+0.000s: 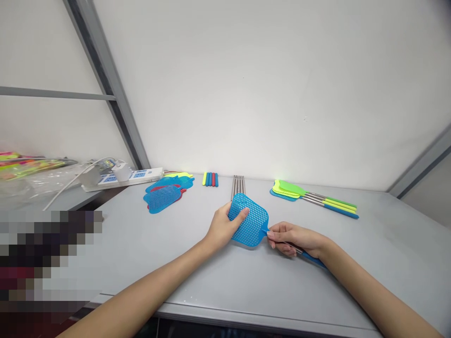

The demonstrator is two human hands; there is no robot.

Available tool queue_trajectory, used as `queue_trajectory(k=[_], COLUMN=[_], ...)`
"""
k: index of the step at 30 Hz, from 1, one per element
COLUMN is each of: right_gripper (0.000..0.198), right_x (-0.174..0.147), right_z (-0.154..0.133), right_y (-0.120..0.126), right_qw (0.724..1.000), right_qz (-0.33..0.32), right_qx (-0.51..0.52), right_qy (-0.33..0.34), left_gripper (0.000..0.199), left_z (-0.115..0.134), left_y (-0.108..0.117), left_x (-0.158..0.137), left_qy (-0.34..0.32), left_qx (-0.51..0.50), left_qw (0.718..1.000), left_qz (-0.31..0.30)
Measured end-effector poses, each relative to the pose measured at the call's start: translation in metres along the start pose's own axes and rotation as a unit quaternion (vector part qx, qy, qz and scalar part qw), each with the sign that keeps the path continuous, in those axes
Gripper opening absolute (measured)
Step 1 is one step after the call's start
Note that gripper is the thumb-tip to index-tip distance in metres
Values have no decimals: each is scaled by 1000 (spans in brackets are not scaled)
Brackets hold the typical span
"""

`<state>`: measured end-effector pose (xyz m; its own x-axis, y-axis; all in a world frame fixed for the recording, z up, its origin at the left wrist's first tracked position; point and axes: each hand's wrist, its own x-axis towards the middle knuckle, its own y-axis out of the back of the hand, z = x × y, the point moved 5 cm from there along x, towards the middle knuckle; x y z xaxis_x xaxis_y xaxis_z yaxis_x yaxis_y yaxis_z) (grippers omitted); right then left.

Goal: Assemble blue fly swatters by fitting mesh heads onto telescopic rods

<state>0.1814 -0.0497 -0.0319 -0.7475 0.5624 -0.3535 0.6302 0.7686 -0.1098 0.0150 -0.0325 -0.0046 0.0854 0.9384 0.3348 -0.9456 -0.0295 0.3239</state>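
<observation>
A blue fly swatter head (252, 220) with a mesh of small holes is held tilted above the grey table. My left hand (225, 223) grips its left side, thumb across the front and fingers behind. At its neck, my right hand (291, 239) pinches where the head meets a metal rod. A blue handle (313, 259) at the rod's other end runs under my right wrist. Just behind the head lie several metal rods (238, 180) side by side, partly covered by it. To their left is a row of short yellow, blue and red handles (210, 179).
Loose swatter heads (165, 197) in blue, red and yellow are piled at the left. Whole fly swatters (317, 199) lie stacked at the right. A white power strip (141, 176) with plugs and a cable sits at the back left, near plastic bags (45, 176). A wall stands behind.
</observation>
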Motion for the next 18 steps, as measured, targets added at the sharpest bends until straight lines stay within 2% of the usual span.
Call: queue_trajectory(k=[11, 18], right_gripper=[31, 35], right_x=[-3, -6], right_z=[-5, -11], right_y=[8, 16], right_qw=[996, 988], right_qz=[37, 67], right_qx=[-81, -133], right_qy=[14, 46], left_gripper=[34, 33], left_z=[4, 3], left_y=[3, 8], left_x=[3, 8], left_qy=[-4, -9], left_qx=[-17, -36], left_qw=[1000, 999], left_qz=[-5, 4])
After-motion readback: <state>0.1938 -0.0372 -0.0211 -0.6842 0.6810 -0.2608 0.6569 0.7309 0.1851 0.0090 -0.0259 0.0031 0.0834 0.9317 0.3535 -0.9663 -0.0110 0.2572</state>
